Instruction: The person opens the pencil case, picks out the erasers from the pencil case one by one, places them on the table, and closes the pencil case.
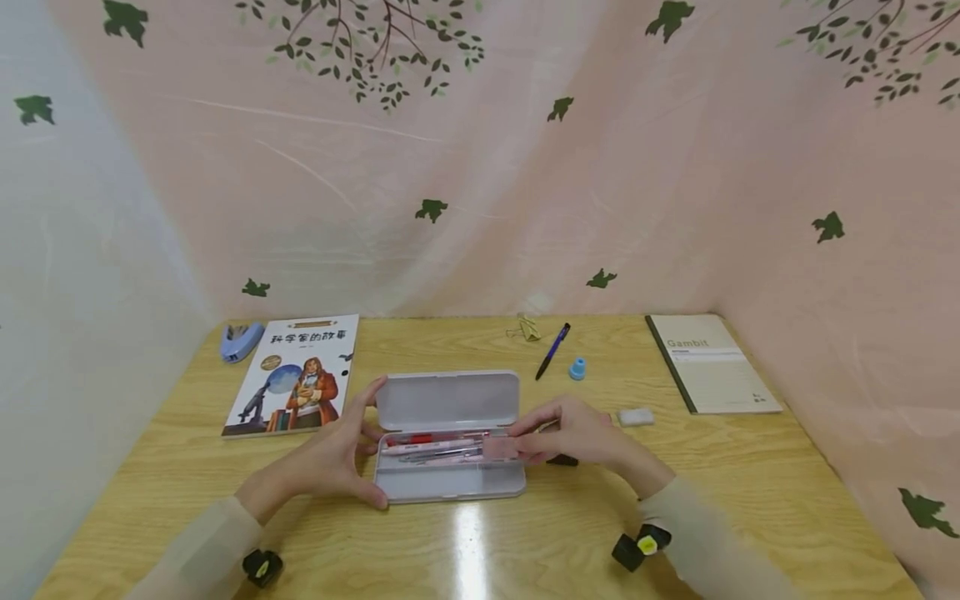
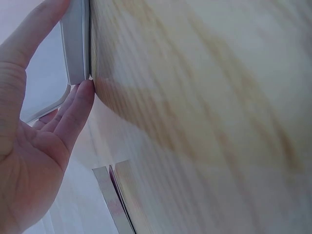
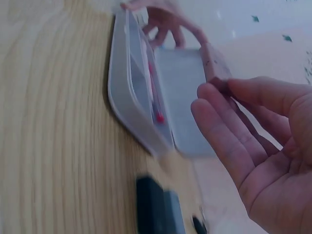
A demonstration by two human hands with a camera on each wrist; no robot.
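Observation:
An open pencil case (image 1: 450, 483), pale and translucent, lies on the table with its lid (image 1: 450, 402) tipped back. Pens (image 1: 431, 450) in pink, red and clear lie in its rear compartment. My left hand (image 1: 337, 458) holds the case's left end, thumb at the front corner and fingers at the back by the lid. Between thumb and fingertips, my right hand (image 1: 573, 429) pinches a small pink block (image 3: 214, 66) over the right end of the pens. A red-tipped pen (image 3: 158, 114) shows inside the case in the right wrist view.
A dark block (image 3: 150, 204) lies right of the case, partly hidden by my right hand in the head view. Farther right are a white eraser (image 1: 636, 417) and a notebook (image 1: 716, 367). Behind lie a pen (image 1: 552, 351), a blue cone-shaped piece (image 1: 577, 369) and a gold binder clip (image 1: 529, 328); a book (image 1: 296, 379) lies left.

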